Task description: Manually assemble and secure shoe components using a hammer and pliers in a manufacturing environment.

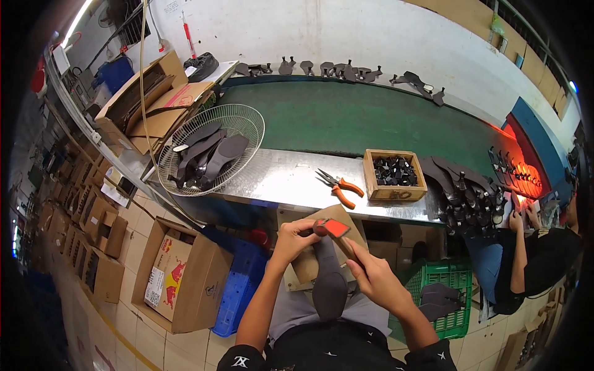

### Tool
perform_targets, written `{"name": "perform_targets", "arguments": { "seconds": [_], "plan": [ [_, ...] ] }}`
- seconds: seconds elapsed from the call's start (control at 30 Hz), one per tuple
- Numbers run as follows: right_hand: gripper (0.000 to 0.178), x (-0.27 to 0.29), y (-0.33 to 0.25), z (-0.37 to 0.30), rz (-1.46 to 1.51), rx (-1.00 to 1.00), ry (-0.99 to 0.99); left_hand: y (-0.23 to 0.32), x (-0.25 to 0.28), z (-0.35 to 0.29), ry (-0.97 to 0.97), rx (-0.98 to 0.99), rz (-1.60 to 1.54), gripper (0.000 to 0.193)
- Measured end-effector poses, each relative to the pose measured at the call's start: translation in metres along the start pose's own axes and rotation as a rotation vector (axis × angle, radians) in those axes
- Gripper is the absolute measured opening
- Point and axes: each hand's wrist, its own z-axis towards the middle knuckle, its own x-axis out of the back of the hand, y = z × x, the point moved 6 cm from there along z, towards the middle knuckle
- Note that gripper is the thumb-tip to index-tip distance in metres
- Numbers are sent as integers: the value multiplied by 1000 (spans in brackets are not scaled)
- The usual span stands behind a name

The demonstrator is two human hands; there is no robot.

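A dark grey shoe sole (330, 281) points toward me over my lap, its heel end by the board. My left hand (291, 240) is closed around that heel end, which the hammer partly hides. A hammer (335, 228) with a red-orange head is gripped by its wooden handle in my right hand (378, 278). Its head lies over the sole's heel end; whether they touch I cannot tell. Beneath is a light wooden board (291, 216). On the metal ledge ahead lie orange-handled pliers (340, 187), left of a wooden box (396, 193) of small black pieces.
A wire basket (252, 123) of soles stands left on the ledge, beside the green conveyor belt (309, 114). More soles (461, 191) pile up at the right. A co-worker (526, 266) sits there, near a green crate (458, 297). Cardboard boxes (210, 290) and a blue crate (241, 297) stand left.
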Motion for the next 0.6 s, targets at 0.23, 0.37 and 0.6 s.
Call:
{"name": "perform_targets", "arguments": {
  "seconds": [0.23, 0.37, 0.6],
  "plan": [
    [46, 8, 3, 7, -1, -39, -78, 10, -5, -6, 12, -42, 238, 64],
    [42, 45, -40, -16, -36, 116, 168, 16, -5, -22, 11, -194, 753, 96],
    [33, -8, 29, -3, -204, -95, -95, 9, -8, -18, 27, -142, 775, 96]
  ]
}}
